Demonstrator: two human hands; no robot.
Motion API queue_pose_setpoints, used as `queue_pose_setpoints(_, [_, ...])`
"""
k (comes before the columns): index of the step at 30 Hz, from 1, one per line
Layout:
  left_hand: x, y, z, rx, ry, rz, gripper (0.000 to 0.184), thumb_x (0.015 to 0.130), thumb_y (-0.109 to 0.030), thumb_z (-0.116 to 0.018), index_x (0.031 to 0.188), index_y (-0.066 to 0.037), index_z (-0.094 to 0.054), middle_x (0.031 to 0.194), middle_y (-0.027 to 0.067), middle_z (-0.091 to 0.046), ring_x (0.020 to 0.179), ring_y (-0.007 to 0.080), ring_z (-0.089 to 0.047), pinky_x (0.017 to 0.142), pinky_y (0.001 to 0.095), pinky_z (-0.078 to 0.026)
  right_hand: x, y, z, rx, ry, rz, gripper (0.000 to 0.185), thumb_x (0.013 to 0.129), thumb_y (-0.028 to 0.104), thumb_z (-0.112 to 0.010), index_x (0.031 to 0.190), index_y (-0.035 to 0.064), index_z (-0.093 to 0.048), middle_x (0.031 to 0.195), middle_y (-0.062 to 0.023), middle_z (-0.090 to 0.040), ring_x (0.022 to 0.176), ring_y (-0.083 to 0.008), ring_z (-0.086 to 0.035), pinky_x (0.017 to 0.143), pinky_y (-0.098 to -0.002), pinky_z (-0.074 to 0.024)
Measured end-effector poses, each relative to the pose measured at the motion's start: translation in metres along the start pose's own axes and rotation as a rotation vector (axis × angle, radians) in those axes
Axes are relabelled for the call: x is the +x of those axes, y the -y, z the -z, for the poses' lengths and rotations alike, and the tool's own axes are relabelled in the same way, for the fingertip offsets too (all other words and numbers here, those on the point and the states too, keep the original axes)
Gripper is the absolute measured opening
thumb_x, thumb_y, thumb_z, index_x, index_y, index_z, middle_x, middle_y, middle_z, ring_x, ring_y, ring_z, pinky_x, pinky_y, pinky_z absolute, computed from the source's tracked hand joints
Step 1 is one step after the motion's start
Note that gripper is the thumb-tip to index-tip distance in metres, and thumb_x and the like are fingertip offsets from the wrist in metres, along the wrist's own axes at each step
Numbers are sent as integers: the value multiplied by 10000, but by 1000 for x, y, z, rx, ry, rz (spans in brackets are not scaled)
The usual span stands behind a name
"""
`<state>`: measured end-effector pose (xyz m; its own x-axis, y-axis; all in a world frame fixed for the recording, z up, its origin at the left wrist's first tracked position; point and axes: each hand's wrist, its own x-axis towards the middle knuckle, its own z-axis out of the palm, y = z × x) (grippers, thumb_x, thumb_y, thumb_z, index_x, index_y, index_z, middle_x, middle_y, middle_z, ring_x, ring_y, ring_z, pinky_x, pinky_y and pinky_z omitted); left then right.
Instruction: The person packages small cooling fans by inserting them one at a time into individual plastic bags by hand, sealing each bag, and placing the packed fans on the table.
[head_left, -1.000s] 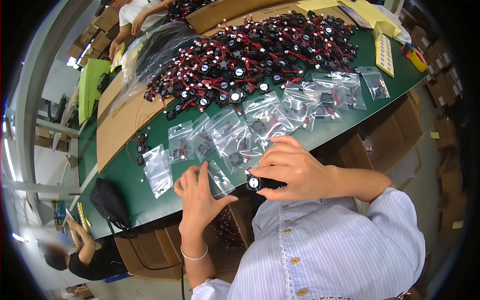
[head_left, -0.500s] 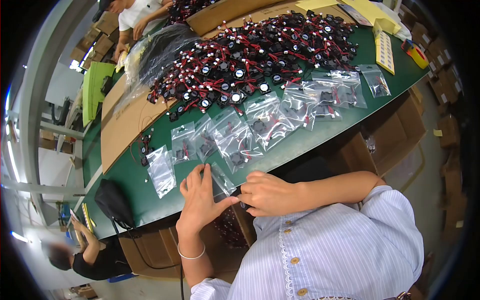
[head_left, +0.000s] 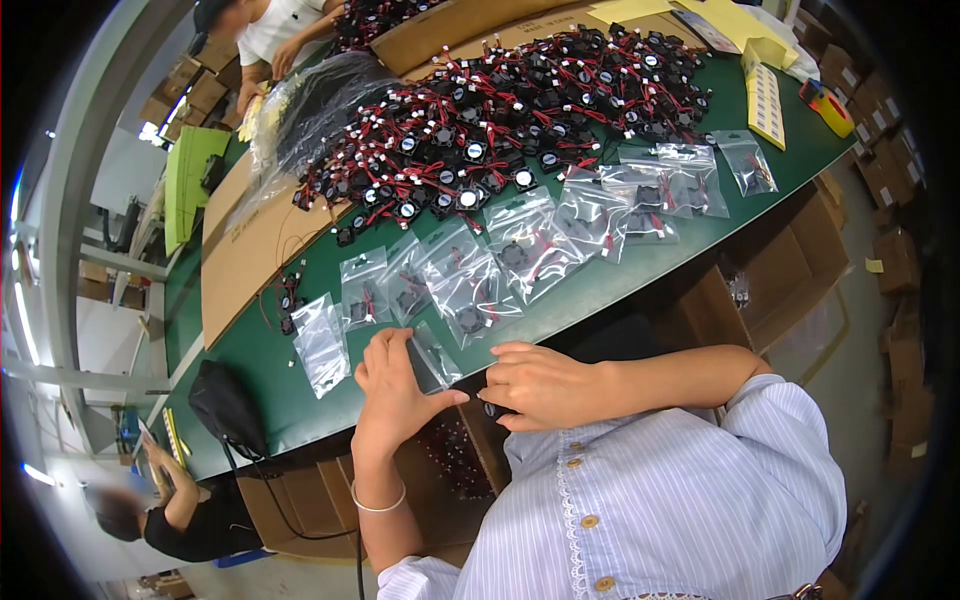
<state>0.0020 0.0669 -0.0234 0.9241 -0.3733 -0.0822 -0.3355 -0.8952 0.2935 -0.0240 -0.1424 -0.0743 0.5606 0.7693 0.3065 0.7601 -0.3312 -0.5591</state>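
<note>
My left hand (head_left: pixel 392 392) is at the table's front edge, with thumb and fingers spread around a clear plastic bag (head_left: pixel 432 358); its fingertips touch the bag's upper left side. Just right of the bag, my right hand (head_left: pixel 540 386) has its fingers curled round a small black fan (head_left: pixel 492 409), mostly hidden beneath them. Behind my hands lies a row of clear bags with fans inside (head_left: pixel 470 318). To the left is a stack of flat clear bags (head_left: pixel 322 345). A large heap of black fans with red wires (head_left: pixel 480 130) covers the middle of the table.
The green table (head_left: pixel 585 310) holds a cardboard sheet (head_left: pixel 260 235), a black pouch (head_left: pixel 228 405), a tape dispenser (head_left: pixel 828 108) and yellow label strips (head_left: pixel 766 100). Open cardboard boxes (head_left: pixel 790 265) stand below the front edge. One person (head_left: pixel 280 30) is across the table, another (head_left: pixel 180 515) at far left.
My right hand has moved left and down with the fan, to beside the bag, and its fingers have closed further over it. The bag near my left hand now looks wider.
</note>
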Motion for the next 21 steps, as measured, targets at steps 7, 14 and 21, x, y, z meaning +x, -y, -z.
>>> queue_pose_setpoints(7, [3,2,0,24,-17,84,947,482,-328,-868,1212,57,-404,1171,160,-419,1103,312,-394,923,414,-285,-1,-1,1,-7,3,8,333,689,185,-693,955,-3,-624,817,-108,-563,838,-254,-569,987,-419,-355])
queue_pose_setpoints(14, [-3,-7,-2,106,-52,-3,901,539,-327,-842,1219,66,-401,1155,171,-432,1082,316,-417,888,430,-301,-1,-3,-3,2,-66,43,252,670,174,-693,834,-5,-620,768,-110,-559,801,-258,-572,974,-421,-363])
queue_pose_setpoints(21, [-2,-6,1,123,-28,-105,873,566,-316,-824,1225,84,-414,1130,175,-445,1071,319,-431,881,432,-309,-1,-3,2,27,12,18,347,677,186,-698,957,-7,-626,810,-113,-559,841,-264,-569,981,-423,-359])
